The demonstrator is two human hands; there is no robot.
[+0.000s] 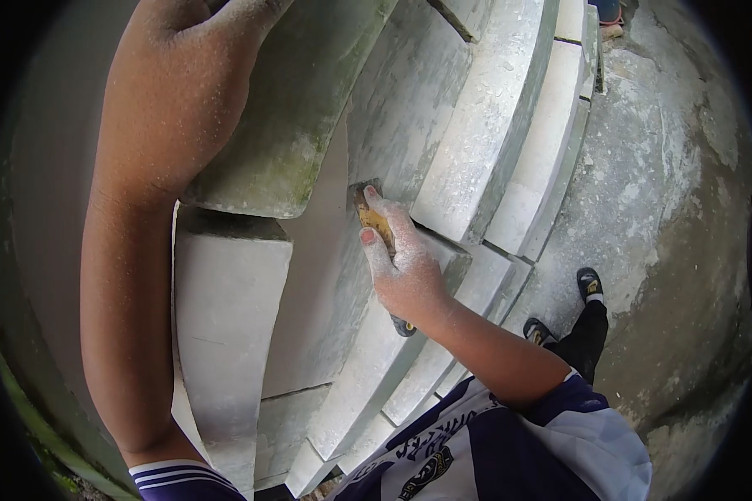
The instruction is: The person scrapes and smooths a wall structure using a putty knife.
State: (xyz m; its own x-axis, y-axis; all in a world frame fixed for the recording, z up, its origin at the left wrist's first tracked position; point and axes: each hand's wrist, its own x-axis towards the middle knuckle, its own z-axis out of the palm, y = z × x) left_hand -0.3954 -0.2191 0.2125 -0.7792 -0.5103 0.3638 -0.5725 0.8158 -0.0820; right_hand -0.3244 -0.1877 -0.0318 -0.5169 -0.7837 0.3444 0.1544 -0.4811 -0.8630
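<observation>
A scraper (pixel 376 219) with a worn, rust-yellow blade is in my right hand (pixel 408 271), its dark handle end poking out below my palm. The blade's tip touches the inner face of a curved pale panel (pixel 414 92). White dust coats my right fingers and thumb. My left hand (pixel 188 75) lies over a green-stained curved piece (pixel 297 125) at the upper left. The top edge of the view cuts off its fingers, so their grip is hidden.
Several white curved moulded pieces (pixel 501 100) stand stacked in rows beside me. A pale upright piece (pixel 226 334) is under my left forearm. Dusty concrete floor (pixel 643 192) lies to the right, with my shoes (pixel 590 282) on it. A dark container (pixel 608 12) stands at the top right.
</observation>
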